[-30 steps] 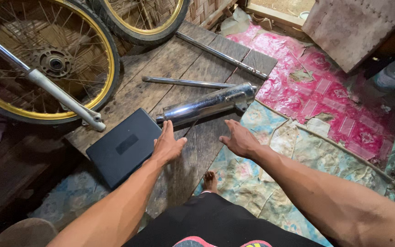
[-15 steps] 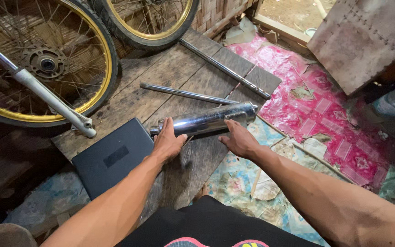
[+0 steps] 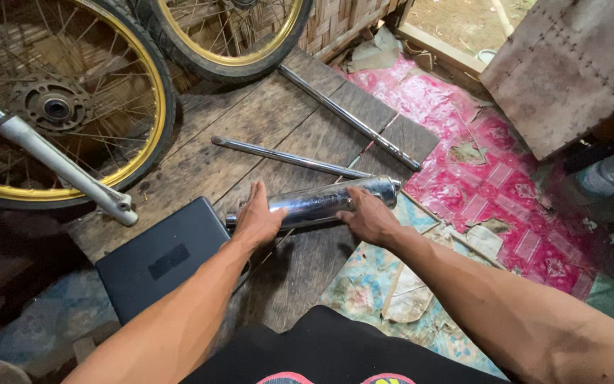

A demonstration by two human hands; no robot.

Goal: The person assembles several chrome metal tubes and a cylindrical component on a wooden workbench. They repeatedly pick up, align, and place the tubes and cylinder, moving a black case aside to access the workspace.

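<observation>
A shiny chrome exhaust muffler [image 3: 318,202] lies across the wooden floor planks [image 3: 264,135] in front of me. My left hand [image 3: 256,220] rests on its left, narrow end, fingers laid over the metal. My right hand [image 3: 367,215] grips the right, thicker part near its capped end. Both forearms reach forward from the bottom of the view.
A dark flat case [image 3: 161,259] lies left of the muffler. Two thin metal rods [image 3: 282,156] [image 3: 349,117] lie on the planks beyond it. Two gold-rimmed spoked wheels [image 3: 65,107] [image 3: 225,35] and a fork leg [image 3: 58,167] stand at the left and back. Torn pink patterned sheeting [image 3: 492,185] covers the floor on the right.
Both hands have moved forward from the floor in front of the muffler onto it. The view has tilted down and closer.
</observation>
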